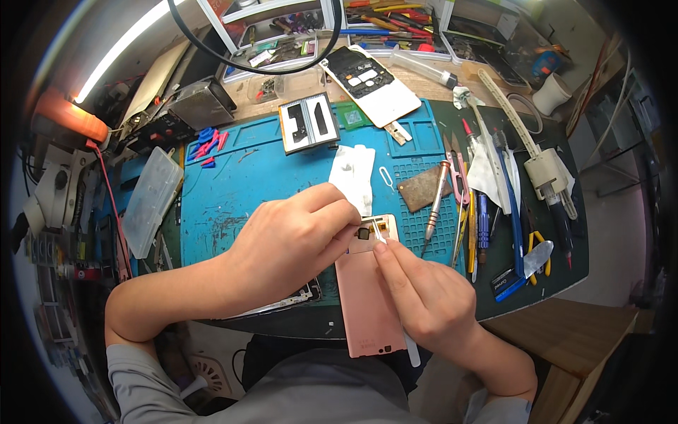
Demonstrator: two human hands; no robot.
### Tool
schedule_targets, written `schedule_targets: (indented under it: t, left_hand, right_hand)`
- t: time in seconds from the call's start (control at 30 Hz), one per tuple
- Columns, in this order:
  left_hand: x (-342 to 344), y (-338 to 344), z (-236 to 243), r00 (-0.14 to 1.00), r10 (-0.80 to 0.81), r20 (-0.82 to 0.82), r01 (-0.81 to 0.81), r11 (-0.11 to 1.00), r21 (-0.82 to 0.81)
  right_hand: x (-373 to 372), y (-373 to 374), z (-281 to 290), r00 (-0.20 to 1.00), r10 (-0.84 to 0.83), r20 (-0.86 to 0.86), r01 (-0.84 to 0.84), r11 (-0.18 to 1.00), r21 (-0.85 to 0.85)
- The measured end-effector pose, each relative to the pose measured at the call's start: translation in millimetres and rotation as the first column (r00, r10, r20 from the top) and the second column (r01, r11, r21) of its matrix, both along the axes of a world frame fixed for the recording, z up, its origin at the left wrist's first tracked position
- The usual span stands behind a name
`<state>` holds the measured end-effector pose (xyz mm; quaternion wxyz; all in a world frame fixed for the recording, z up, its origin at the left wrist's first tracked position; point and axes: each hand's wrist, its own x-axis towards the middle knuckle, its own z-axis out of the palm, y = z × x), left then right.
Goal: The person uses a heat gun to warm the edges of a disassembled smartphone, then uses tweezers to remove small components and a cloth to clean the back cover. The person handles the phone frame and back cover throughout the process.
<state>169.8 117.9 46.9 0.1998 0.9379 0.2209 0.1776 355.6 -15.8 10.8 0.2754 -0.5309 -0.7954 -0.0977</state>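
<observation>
A pink phone back (367, 300) lies at the front of the bench, its lower end over the edge. Beyond its top end sits a small pale-framed phone part (390, 225) with dark and gold-coloured pieces inside. My left hand (300, 230) is closed at this part's left side, its fingertips pinched together; whatever they hold is hidden. My right hand (431, 290) grips slim metal tweezers (414, 353), whose tips reach into the part. The tweezers' rounded end sticks out below my palm. A crumpled white tissue (353, 177) lies just beyond both hands.
A blue work mat (233, 205) covers the bench. Farther back are an opened white phone (374, 88) and a box-like device (308, 124). To the right lie a screwdriver (436, 201), pink-handled scissors (459, 177) and yellow-handled pliers (540, 254). A clear plastic case (150, 201) stands at left.
</observation>
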Motion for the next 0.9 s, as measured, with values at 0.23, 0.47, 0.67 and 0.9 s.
schedule_targets:
  t: [0.23,0.47,0.67,0.9]
  left_hand:
    - [-1.5,-3.3,2.4,0.999,0.022,-0.028,-0.02,0.998,0.064]
    - [0.4,-5.6,8.4,0.991,0.065,-0.121,-0.061,0.998,0.031]
    - [1.3,-5.7,7.7,0.99,0.065,-0.123,-0.06,0.997,0.045]
    - [2.0,-6.6,7.3,0.989,0.071,-0.129,-0.064,0.996,0.057]
  right_hand:
    - [-1.2,-0.3,1.7,1.0,0.008,0.023,-0.008,1.0,-0.005]
    - [-0.8,-0.3,1.4,1.0,0.005,0.029,-0.005,1.0,0.0]
    - [-0.6,-1.1,1.9,1.0,0.004,0.03,-0.004,1.0,-0.012]
    - [0.3,-1.1,0.5,1.0,0.012,0.026,-0.012,1.0,0.001]
